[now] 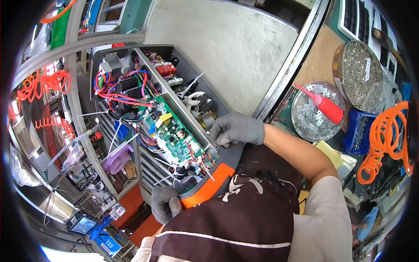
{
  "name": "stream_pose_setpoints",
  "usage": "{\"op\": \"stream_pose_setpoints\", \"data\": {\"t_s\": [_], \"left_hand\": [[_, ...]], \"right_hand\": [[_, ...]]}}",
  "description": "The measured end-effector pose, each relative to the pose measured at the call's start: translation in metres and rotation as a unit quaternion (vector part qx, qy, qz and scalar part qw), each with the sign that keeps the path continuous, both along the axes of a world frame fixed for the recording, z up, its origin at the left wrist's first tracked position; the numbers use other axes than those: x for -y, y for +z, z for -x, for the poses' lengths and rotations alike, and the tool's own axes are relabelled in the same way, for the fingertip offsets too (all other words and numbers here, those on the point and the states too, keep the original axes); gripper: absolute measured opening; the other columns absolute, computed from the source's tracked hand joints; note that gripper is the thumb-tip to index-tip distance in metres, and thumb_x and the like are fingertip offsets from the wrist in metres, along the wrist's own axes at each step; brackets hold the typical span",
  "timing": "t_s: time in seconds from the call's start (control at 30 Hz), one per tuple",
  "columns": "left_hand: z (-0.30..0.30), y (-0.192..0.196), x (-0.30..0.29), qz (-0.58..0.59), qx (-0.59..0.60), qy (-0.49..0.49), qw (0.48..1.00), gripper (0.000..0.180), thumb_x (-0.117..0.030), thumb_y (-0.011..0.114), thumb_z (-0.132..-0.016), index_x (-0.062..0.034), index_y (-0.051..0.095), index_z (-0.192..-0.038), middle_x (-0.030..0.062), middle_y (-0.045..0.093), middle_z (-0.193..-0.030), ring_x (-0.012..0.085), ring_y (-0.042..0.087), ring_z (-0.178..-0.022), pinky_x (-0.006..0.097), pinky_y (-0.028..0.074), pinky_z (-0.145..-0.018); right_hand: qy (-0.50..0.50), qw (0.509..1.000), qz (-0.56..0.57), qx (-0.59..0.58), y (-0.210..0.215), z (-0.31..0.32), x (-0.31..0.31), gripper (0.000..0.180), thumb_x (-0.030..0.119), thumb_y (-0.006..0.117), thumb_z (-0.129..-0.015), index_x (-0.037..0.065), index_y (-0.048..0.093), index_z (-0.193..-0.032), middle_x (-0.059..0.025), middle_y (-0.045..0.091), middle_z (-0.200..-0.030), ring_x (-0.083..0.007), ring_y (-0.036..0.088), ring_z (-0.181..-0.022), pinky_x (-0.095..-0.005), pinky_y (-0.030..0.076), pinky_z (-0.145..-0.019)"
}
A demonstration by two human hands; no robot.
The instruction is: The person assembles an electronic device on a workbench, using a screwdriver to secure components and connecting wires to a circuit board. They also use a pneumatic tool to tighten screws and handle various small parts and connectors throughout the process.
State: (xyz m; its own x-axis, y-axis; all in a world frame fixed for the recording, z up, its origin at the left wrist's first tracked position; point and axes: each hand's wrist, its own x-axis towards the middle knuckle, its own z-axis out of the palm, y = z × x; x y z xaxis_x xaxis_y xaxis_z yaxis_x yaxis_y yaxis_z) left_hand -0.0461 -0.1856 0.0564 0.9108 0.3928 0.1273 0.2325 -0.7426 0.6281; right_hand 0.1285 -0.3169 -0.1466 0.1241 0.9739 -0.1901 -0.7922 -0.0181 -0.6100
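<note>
An open grey machine case with an orange front trim lies tilted in front of me, close to my dark apron. Inside it sit a green circuit board, bundles of red, blue and black wires and white cable ties. My left hand, in a grey glove, grips the near lower corner of the case beside the orange trim. My right hand, also gloved in grey, rests with curled fingers on the case's right edge near a brass-coloured part.
On the right bench stand a round tray of small metal plates, a red squeeze bottle, a round container of screws and a blue bin. An orange coiled hose hangs at right. Shelving with red coiled hoses rises at left.
</note>
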Motion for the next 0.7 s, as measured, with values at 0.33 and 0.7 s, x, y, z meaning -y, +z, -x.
{"op": "stream_pose_setpoints", "data": {"t_s": [0.33,0.7], "left_hand": [[-0.003,0.000,0.004,-0.013,0.010,0.003,1.000,0.021,-0.021,0.062,-0.084,-0.0023,0.053,-0.081,0.0103,0.053,-0.071,0.0167,0.046,-0.065,0.030,0.035,-0.061],[0.001,-0.001,-0.002,-0.018,0.002,-0.016,1.000,0.014,-0.017,0.062,-0.083,-0.0034,0.057,-0.079,0.0097,0.056,-0.071,0.0203,0.051,-0.064,0.033,0.038,-0.061]], "right_hand": [[0.001,1.000,-0.007,-0.020,-0.008,-0.002,-0.002,0.017,0.006,0.066,-0.080,0.002,0.065,-0.096,-0.0030,0.064,-0.074,-0.0062,0.056,-0.054,-0.0195,0.040,-0.044],[0.007,0.999,0.020,-0.042,0.007,-0.001,0.002,0.013,0.008,0.064,-0.079,0.004,0.064,-0.092,0.0002,0.055,-0.062,-0.0052,0.043,-0.048,-0.0206,0.031,-0.043]]}}
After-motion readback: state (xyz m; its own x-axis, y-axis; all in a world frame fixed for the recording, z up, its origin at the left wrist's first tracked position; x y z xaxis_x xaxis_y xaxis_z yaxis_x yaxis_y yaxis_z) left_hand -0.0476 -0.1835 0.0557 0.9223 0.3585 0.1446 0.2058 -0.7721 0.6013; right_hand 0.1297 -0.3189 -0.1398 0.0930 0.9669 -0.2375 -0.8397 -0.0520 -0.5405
